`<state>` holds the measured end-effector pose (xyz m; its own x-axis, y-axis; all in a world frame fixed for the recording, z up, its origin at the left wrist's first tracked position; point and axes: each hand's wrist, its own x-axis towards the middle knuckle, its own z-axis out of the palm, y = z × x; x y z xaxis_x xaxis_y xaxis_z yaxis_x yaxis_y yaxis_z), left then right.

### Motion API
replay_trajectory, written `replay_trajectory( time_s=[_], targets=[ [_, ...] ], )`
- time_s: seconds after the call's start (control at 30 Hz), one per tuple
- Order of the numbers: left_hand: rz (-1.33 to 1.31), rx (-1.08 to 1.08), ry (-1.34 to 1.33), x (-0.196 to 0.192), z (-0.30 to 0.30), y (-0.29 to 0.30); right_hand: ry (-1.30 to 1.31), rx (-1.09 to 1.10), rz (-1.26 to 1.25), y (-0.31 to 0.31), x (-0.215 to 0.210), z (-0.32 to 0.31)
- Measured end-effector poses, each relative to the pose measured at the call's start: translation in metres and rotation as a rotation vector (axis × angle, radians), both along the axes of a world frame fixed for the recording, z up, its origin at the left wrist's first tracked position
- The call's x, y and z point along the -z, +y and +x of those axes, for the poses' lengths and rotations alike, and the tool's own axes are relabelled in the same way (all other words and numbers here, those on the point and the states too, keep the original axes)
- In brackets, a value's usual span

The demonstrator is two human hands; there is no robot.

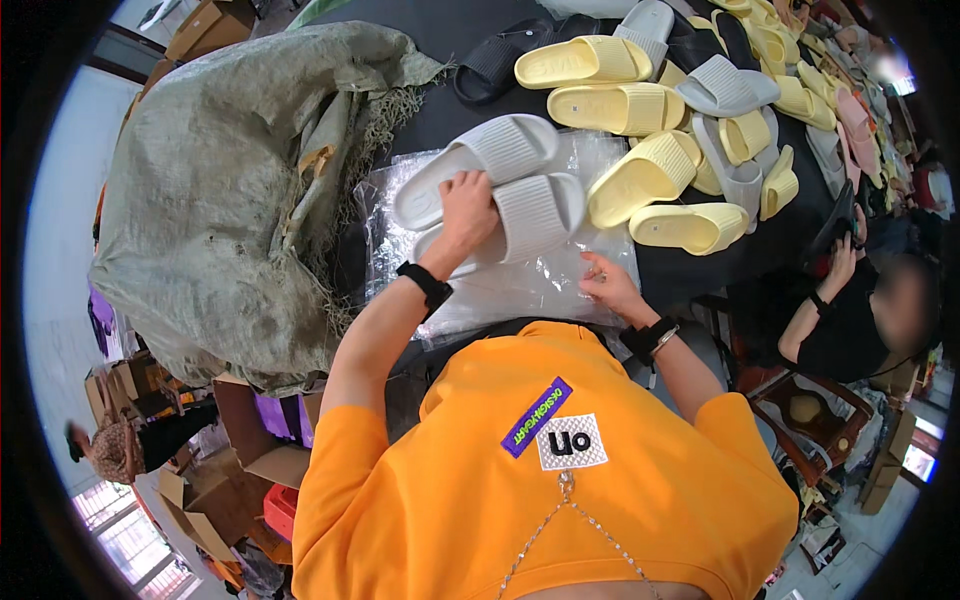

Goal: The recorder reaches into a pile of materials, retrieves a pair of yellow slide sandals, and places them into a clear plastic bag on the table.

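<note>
White slide sandals (490, 185), a pair laid side by side, rest on a stack of clear plastic bags (540, 280) at the near edge of a black tabletop (440, 110), their long axes running from lower left to upper right, toes pointing away toward the far right. The person's left hand (468, 208) lies on top of the pair, fingers curled over the seam where the two slides touch, so it is the nearer hand by far. The right hand (608, 283) sits just to the right and nearer the person, fingers pinched narrowly on the top plastic bag, not touching the sandals. Both wrists carry dark bands. A large grey-green woven sack (230, 180) slumps over the left edge of the tabletop, just beside the bags. Beyond, toward the far right corner, yellow slides (640, 180) lie heaped with grey slides (725, 90) and black slides (500, 55). A seated co-worker (850, 300) in black works at the right edge.
</note>
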<state>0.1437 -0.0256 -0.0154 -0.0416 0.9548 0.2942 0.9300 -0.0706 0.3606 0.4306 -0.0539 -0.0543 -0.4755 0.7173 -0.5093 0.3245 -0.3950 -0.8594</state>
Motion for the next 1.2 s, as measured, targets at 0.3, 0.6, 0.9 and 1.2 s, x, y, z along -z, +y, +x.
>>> replay_trajectory(
  time_s=[0.3, 0.6, 0.9, 1.2],
  targets=[
    [-0.226, -0.073, 0.136, 0.024, -0.013, 0.03, -0.126, -0.06, 0.328, -0.002, 0.01, -0.002],
    [-0.244, 0.002, 0.123, -0.014, -0.03, 0.003, -0.165, 0.07, 0.316, 0.004, 0.015, -0.008],
    [-0.197, 0.183, 0.058, 0.02, 0.003, -0.066, -0.234, 0.131, 0.282, 0.019, 0.011, -0.011],
    [-0.276, -0.272, 0.065, 0.023, -0.118, -0.116, -0.282, 0.03, 0.601, 0.008, -0.006, -0.006]
  ],
)
